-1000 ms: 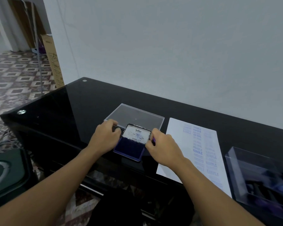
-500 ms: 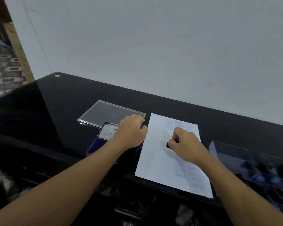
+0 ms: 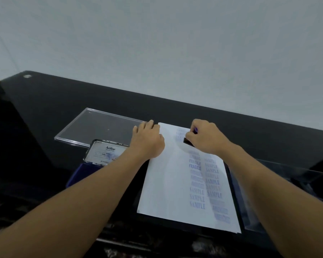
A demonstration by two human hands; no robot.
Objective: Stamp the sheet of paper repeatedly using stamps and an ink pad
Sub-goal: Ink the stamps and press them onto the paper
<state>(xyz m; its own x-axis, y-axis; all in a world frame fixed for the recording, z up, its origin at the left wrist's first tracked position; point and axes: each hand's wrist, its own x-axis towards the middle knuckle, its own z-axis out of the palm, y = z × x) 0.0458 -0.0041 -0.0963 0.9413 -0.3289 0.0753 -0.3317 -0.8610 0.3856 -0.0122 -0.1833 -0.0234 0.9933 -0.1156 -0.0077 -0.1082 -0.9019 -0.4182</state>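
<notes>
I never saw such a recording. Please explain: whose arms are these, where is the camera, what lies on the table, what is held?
No machine here: a person works with two bare hands. The camera sits on the person's head and looks down. On the black table lie a sheet of paper with blue prints, an open ink pad, a clear lid and a clear box. The right hand grips a stamp at the sheet's far end; the left hand rests on its edge.

Left hand (image 3: 147, 141) loosely curled, right hand (image 3: 205, 137) pinching stamp (image 3: 188, 141)
</notes>
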